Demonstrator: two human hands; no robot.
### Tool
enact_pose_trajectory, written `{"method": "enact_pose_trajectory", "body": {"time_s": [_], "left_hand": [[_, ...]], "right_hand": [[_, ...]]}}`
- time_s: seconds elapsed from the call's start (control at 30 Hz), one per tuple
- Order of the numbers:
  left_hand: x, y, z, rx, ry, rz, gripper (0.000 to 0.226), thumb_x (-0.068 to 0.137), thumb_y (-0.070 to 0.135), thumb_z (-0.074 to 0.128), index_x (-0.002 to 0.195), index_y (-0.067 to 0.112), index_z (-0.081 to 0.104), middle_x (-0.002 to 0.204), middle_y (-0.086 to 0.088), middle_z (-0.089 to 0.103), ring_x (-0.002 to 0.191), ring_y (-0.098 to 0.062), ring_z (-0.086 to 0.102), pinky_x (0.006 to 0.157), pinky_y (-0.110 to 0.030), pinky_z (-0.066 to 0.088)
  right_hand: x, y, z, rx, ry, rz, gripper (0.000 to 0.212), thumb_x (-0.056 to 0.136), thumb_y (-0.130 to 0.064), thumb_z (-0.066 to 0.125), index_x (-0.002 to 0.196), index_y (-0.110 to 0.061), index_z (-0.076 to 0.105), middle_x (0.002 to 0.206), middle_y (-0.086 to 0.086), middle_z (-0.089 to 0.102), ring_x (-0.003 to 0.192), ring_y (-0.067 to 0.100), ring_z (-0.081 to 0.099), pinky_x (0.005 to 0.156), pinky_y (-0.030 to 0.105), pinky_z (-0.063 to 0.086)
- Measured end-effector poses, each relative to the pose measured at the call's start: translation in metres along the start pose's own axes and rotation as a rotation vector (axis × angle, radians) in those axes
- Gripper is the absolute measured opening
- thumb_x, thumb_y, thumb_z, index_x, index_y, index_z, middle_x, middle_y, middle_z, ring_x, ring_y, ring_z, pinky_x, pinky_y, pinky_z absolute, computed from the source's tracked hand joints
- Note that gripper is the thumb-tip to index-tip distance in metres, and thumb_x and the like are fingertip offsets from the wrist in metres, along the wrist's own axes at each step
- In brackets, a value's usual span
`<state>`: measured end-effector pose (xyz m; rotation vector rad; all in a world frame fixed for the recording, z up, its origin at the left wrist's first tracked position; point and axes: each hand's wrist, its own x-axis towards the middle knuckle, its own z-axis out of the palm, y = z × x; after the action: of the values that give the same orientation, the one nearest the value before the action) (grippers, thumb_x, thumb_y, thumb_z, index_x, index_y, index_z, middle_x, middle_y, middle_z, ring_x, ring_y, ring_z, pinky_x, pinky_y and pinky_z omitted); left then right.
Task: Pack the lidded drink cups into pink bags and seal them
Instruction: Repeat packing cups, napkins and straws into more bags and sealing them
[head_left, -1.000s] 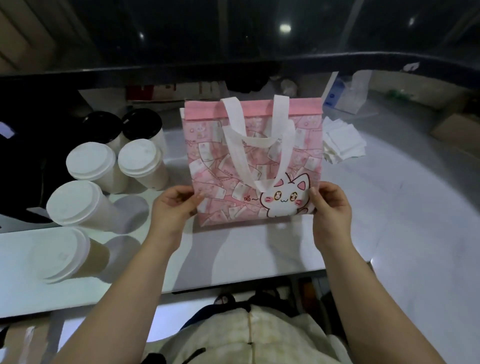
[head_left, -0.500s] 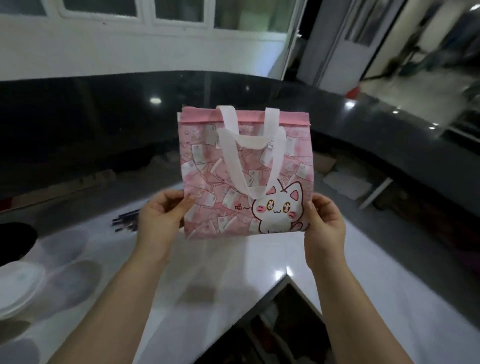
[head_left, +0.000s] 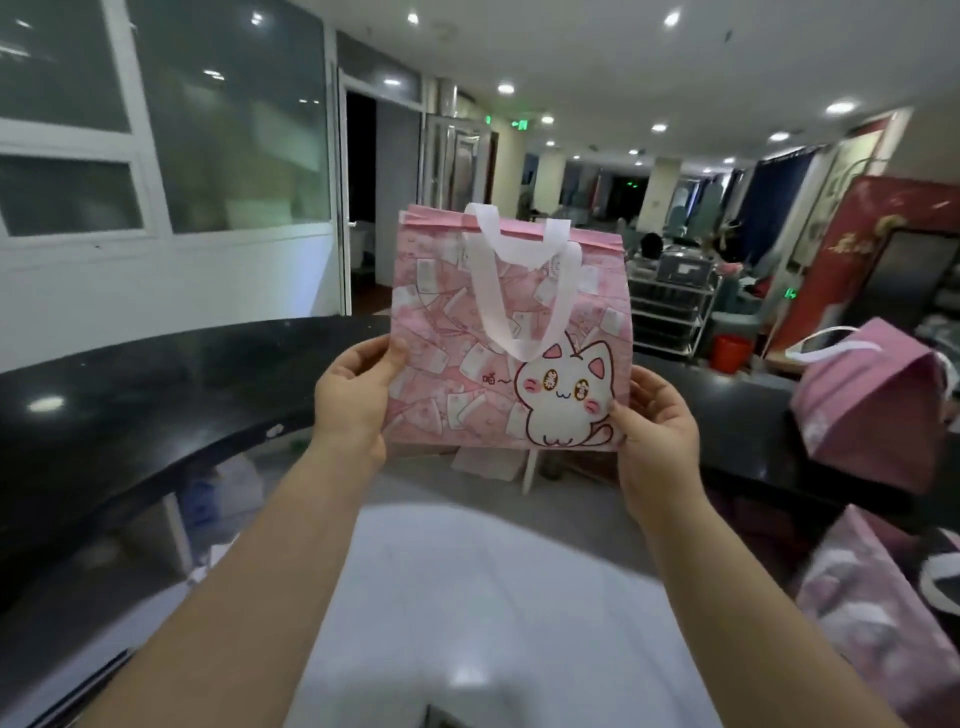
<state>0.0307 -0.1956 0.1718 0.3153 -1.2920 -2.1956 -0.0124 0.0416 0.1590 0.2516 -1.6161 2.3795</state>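
Bag (head_left: 511, 332) held upright in mid-air above the surface (head_left: 467, 597), left hand (head_left: 358, 395) and right hand (head_left: 657, 421) each pinching a lower side edge; looks light, soft, floppy fabric, so grip the top rim to open it.

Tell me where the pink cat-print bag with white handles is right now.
In the head view, the pink cat-print bag with white handles is centre frame, held upright off the surface between the left hand and right hand, above the black curved counter.
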Motion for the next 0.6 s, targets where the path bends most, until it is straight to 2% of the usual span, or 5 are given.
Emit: {"method": "enact_pose_trajectory", "body": {"time_s": [0.13, 0.23, 0.33, 0.43, 0.6], "left_hand": [[0.008, 0.001, 0.068, 0.066, -0.182, -0.079, 0.025, 0.082, 0.019, 0.074, 0.105, 0.014, 0.067, 0.102, -0.008, 0.074, 0.089, -0.025, 0.073, 0.072, -0.044, 0.06], [0.01, -0.004, 0.117, 0.171, -0.3, -0.074, 0.031, 0.083, 0.018, 0.074, 0.111, 0.011, 0.064, 0.104, -0.009, 0.074, 0.087, -0.024, 0.074, 0.068, -0.038, 0.06], [0.006, -0.018, 0.173, 0.231, -0.355, -0.033, 0.022, 0.085, 0.013, 0.072, 0.107, 0.011, 0.065, 0.098, -0.008, 0.075, 0.084, -0.023, 0.074, 0.061, -0.035, 0.06], [-0.004, -0.038, 0.237, 0.234, -0.398, 0.01, 0.015, 0.086, 0.013, 0.071, 0.1, 0.013, 0.066, 0.097, -0.007, 0.074, 0.086, -0.022, 0.074, 0.068, -0.04, 0.06], [-0.021, -0.068, 0.352, 0.204, -0.511, -0.001, 0.022, 0.083, 0.019, 0.074, 0.102, 0.011, 0.065, 0.101, -0.01, 0.073, 0.089, -0.025, 0.073, 0.074, -0.044, 0.06]], "right_hand": [[0.037, -0.044, -0.042, 0.003, 0.082, -0.077, 0.03, 0.087, 0.01, 0.059, 0.108, -0.013, 0.061, 0.102, 0.008, 0.071, 0.092, 0.022, 0.072, 0.069, 0.034, 0.06], [0.07, -0.074, -0.08, -0.063, 0.127, -0.139, 0.028, 0.089, 0.006, 0.06, 0.108, -0.015, 0.061, 0.104, 0.007, 0.071, 0.096, 0.022, 0.07, 0.073, 0.038, 0.061], [0.099, -0.099, -0.122, -0.119, 0.149, -0.195, 0.027, 0.091, 0.006, 0.057, 0.105, -0.016, 0.061, 0.105, 0.006, 0.069, 0.098, 0.021, 0.069, 0.074, 0.037, 0.061], [0.126, -0.126, -0.17, -0.157, 0.191, -0.255, 0.029, 0.091, 0.005, 0.054, 0.101, -0.022, 0.06, 0.105, 0.004, 0.067, 0.098, 0.019, 0.067, 0.073, 0.035, 0.06], [0.174, -0.175, -0.26, -0.125, 0.214, -0.356, 0.028, 0.09, 0.003, 0.06, 0.101, -0.023, 0.058, 0.104, 0.005, 0.066, 0.097, 0.018, 0.067, 0.07, 0.028, 0.059]]}}
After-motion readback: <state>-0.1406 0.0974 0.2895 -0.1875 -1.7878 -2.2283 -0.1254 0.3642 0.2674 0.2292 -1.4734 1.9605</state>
